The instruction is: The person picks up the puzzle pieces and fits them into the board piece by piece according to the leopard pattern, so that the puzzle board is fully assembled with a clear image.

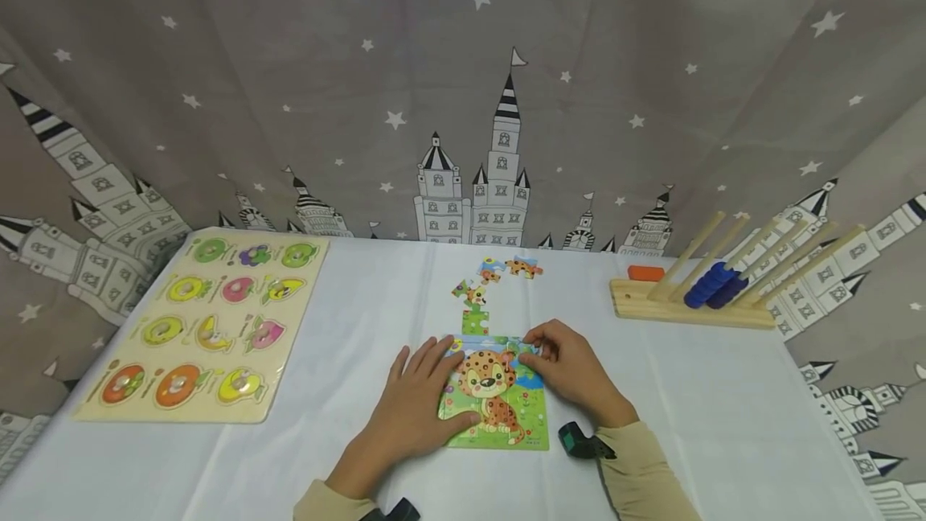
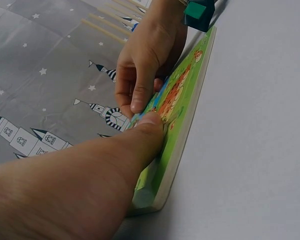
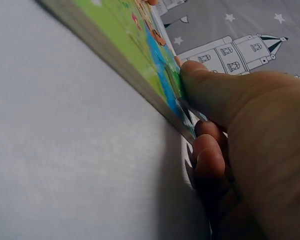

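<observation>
Green spotted-cat puzzle [image 1: 499, 404], squarish: tilted corner piece [image 3: 191, 108] at its far right, pinched in my nearer right hand [image 1: 570, 368]; left hand [image 1: 414, 407] spread over its left edge.

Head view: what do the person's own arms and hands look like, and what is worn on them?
The left sleeve and right sleeve are plain beige, ending near the wrists. The left hand and right hand wear no gloves. The left wrist device, cut off by the frame, looks black; the right wrist device is dark with a green patch.
</observation>
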A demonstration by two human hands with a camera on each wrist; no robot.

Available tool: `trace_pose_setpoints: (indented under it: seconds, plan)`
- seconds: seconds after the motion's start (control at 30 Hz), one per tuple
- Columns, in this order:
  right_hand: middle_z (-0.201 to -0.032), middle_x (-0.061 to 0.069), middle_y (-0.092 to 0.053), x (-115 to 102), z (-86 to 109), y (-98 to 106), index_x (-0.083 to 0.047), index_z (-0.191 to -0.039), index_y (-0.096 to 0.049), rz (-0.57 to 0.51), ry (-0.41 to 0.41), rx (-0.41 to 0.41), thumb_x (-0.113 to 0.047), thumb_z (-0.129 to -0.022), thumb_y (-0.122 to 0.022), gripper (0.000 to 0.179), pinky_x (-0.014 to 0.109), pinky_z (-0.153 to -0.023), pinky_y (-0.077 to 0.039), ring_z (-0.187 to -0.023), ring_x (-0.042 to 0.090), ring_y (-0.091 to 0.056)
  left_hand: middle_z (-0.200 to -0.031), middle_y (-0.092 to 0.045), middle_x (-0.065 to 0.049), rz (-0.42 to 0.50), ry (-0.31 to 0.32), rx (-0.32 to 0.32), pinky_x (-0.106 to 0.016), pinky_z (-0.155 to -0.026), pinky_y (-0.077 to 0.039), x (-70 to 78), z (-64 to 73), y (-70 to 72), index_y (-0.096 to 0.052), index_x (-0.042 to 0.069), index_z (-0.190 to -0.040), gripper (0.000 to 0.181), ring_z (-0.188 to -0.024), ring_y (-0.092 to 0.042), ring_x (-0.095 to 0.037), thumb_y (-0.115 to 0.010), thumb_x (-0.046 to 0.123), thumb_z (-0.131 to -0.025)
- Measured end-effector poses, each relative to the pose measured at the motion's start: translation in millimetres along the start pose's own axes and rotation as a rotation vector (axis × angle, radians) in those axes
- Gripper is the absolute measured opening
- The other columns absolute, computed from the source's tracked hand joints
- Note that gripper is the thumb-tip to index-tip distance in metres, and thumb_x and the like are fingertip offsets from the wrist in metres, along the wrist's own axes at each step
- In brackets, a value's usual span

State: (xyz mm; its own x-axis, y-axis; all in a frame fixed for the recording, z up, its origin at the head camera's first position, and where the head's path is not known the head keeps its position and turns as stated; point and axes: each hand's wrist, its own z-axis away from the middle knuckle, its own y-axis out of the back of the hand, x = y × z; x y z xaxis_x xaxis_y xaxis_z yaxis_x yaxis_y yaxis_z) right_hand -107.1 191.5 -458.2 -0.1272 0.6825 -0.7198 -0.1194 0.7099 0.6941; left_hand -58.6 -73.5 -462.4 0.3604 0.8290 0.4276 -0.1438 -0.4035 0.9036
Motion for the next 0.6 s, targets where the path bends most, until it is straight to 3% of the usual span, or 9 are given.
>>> trace_pose_setpoints:
  seconds: [0.6]
  plan:
    - [-0.084, -0.004, -0.056, -1.8, -2.5, -0.7, -0.017, -0.102, -0.073, 0.073, 0.024, -0.003, -0.021, -0.087, -0.083, 0.018, 0.021, -0.063, -0.040, -0.073, 0.010, -0.049, -0.166, -0.035, -0.005, 0.015, 0.002, 0.003, -0.063, -0.125, -0.015, -0.2, -0.4, 0.6, -0.048, 0.017, -0.152, 0.086, -0.155, -0.028, -0.033, -0.068, 0.068, -0.084]
